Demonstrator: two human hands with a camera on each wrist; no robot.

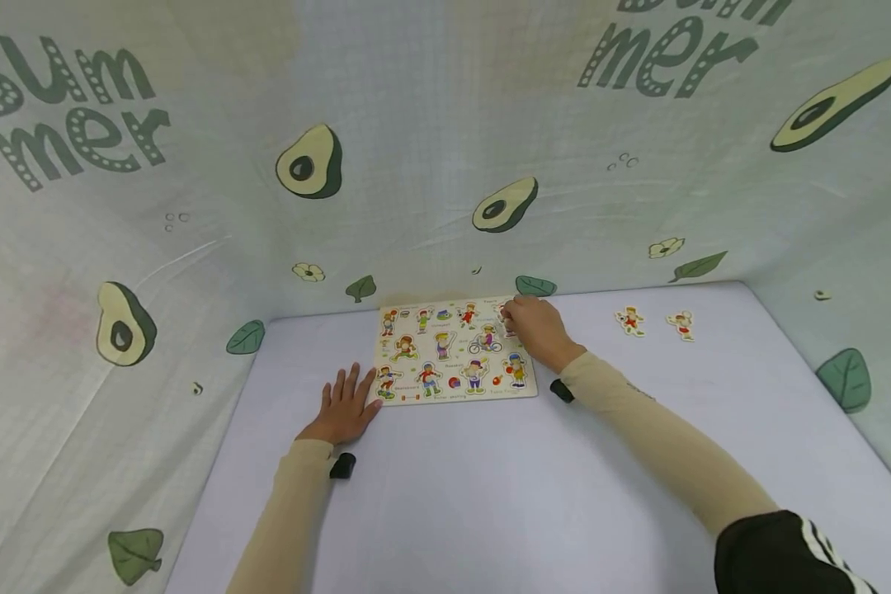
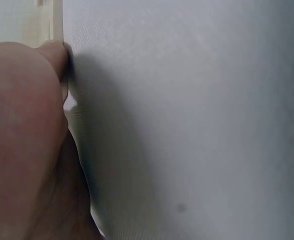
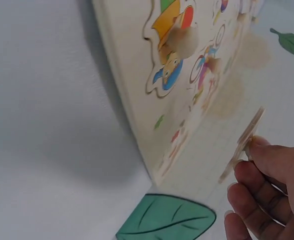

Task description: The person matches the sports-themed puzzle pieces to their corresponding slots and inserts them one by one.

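A wooden peg puzzle board [image 1: 416, 388] lies at the back of the table, printed with children playing sports. My right hand [image 1: 536, 330] is over its upper right corner and pinches a thin wooden puzzle piece [image 3: 242, 145] between thumb and fingertips. That piece appears nearly edge-on, off the board surface, in the right wrist view; its picture is mostly hidden. Flat on the table, my left hand [image 1: 344, 410] has its fingers spread, thumb and index finger touching the board's left edge. The left wrist view shows only part of that hand and the board's edge.
Two loose puzzle pieces, one figure [image 1: 629, 321] and another figure [image 1: 681, 324], lie right of the board. The white table [image 1: 475, 495] meets an avocado-print cloth [image 1: 416, 231] behind it and at both sides.
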